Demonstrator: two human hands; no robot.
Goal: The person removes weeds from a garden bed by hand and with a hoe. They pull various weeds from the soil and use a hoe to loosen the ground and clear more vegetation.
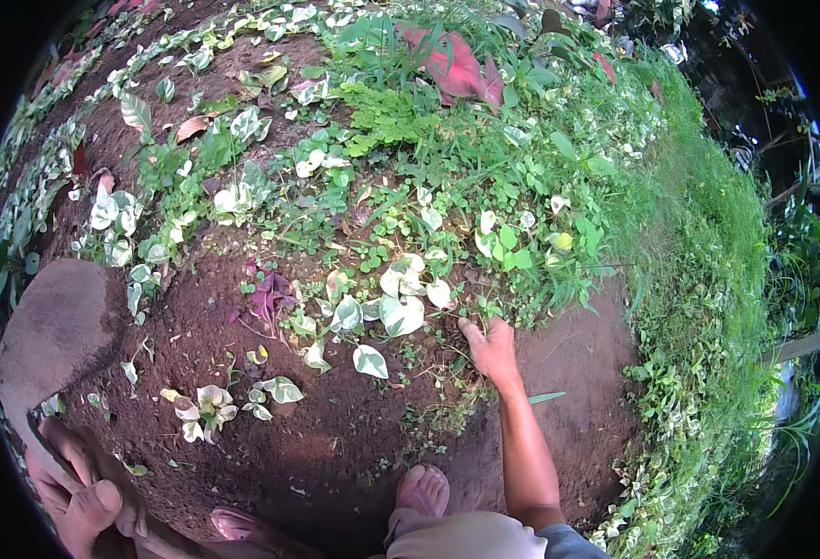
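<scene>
My left hand point(85, 485) at the lower left grips a digging tool, its curved neck passing between thumb and fingers. The tool's broad, soil-stained blade point(60, 328) is raised close to the camera, above the bed's left side. Down among low green weeds point(487, 307) at the edge of the growth, my right hand point(494, 353) has its fingers closed around stems; the fingertips are partly hidden by leaves. Just left of it grow white-and-green variegated leaves point(403, 300). A purple-leaved plant point(270, 293) lies low on the dark soil point(263, 461) farther left.
My sandalled foot point(424, 489) stands on the soil, with another foot point(239, 524) to its left. Dense weeds cover the far ground around a red caladium leaf point(455, 66). A green strip of grass point(717, 223) runs along the right. More variegated plants point(207, 412) stand before me.
</scene>
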